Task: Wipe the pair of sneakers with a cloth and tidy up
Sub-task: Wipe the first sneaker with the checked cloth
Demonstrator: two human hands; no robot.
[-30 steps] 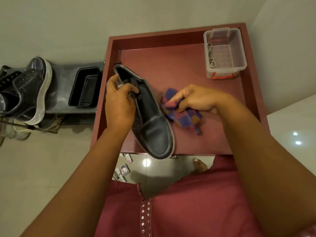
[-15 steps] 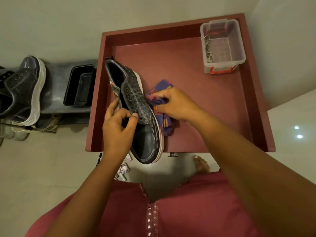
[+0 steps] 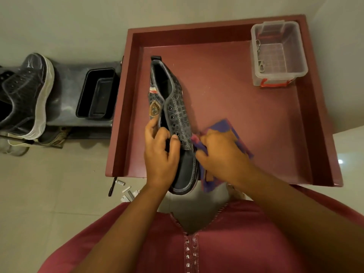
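Gripping a dark sneaker (image 3: 175,119) at mid-body with the left hand (image 3: 160,154), fingers curled over its lace edge, toe hanging past the near rim of the red table (image 3: 246,107). Pressing a purple cloth (image 3: 222,127), bunched in the right hand (image 3: 220,154), against the sneaker's right side. Sitting at the table's far right corner: a clear box (image 3: 277,54).

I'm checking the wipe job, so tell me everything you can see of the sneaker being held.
The sneaker is dark grey, leather-looking, with an embossed grid pattern, metal eyelets without laces, pale stitching, a badge on the tongue and a heel pull tab. It is held above the red tray, toe toward the person. The left hand grips its middle; the right hand presses a purple cloth against its side.
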